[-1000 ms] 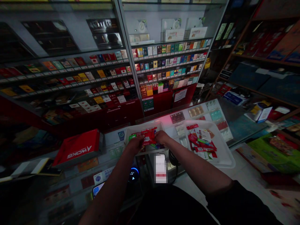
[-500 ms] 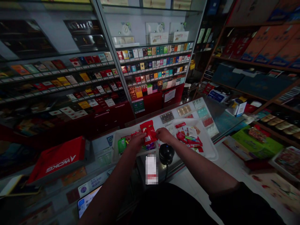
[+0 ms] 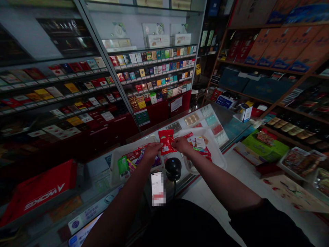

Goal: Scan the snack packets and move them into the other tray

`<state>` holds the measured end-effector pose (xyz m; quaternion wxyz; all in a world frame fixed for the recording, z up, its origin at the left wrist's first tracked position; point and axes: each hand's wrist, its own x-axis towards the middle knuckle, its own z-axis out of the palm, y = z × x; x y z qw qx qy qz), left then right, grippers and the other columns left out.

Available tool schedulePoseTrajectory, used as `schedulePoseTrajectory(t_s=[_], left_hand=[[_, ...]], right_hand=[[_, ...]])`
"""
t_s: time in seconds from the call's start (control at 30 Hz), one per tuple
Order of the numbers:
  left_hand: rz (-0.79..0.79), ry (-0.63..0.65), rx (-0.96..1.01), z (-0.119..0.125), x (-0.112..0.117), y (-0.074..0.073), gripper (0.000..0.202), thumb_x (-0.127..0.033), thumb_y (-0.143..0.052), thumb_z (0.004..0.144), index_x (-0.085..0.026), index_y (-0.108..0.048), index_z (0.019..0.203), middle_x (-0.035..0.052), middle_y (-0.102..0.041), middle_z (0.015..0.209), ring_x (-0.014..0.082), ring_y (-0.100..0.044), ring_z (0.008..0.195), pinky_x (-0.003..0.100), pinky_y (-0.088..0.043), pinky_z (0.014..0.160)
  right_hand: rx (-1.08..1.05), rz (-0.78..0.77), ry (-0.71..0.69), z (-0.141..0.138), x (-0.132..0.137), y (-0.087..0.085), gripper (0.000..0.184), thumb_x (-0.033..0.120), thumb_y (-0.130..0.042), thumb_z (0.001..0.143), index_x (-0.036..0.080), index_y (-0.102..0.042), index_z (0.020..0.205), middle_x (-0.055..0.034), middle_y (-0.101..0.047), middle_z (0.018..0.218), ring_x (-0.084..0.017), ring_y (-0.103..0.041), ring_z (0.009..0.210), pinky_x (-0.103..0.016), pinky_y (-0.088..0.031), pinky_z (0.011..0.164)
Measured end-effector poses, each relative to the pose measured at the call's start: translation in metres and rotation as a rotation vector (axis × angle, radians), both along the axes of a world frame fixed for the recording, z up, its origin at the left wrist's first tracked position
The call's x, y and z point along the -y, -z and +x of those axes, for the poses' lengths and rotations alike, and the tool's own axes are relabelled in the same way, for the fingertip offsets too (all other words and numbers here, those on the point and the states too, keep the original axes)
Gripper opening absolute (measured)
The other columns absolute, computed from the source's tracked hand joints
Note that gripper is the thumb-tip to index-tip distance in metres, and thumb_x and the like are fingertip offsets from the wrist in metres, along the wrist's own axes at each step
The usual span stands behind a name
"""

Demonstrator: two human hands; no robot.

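Note:
A red snack packet (image 3: pixel 167 140) hangs above the counter between two white trays. At its left edge my left hand (image 3: pixel 153 151) pinches it, and my right hand (image 3: pixel 182 145) grips its right side. Below my left hand lies the left tray (image 3: pixel 115 164), holding green, purple and red packets. The right tray (image 3: pixel 221 158), partly behind my right hand, contains red packets and small white ones. Just under the held packet stands a round black scanner (image 3: pixel 173 168) with a cable. In front of it is a phone (image 3: pixel 157 187), partly pixelated.
A red box (image 3: pixel 43 192) sits on the glass counter at left, near a lit screen (image 3: pixel 83 233). Behind the counter rise shelves (image 3: pixel 154 65) of small boxes. Cartons and a green box (image 3: pixel 264 145) stand to the right.
The red packet has shifted from over the left tray to the gap between the trays, held by both hands. The whole view has turned slightly right.

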<state>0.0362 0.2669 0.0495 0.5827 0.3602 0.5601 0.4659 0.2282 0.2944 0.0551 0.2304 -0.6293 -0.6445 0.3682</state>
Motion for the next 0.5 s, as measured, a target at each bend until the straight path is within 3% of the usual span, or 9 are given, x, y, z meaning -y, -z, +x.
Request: schedulePoseTrajectory(t_s=[0.27,0.5], left_hand=[[-0.020,0.054,-0.075,0.018,-0.002,0.011,0.035,-0.042,-0.084,0.058,-0.015,-0.066,0.071,0.0017,-0.067,0.063,0.0133,-0.058,0.054,0.026,-0.045,0.056],[0.100,0.099,-0.172,0.021,-0.011,0.020,0.029,-0.040,-0.079,0.061,-0.014,-0.072,0.072,0.0035,-0.070,0.069,0.0149,-0.060,0.062,0.025,-0.046,0.062]], right_hand=[[0.003,-0.042,0.006,0.021,0.004,0.007,0.021,0.031,-0.064,0.083,0.015,-0.072,0.074,-0.0011,-0.068,0.064,-0.010,-0.055,0.057,-0.020,-0.034,0.056],[-0.001,0.034,0.061,0.032,0.005,0.015,0.017,0.025,-0.062,0.082,0.016,-0.074,0.075,-0.0008,-0.069,0.066,-0.011,-0.058,0.063,-0.020,-0.035,0.059]])
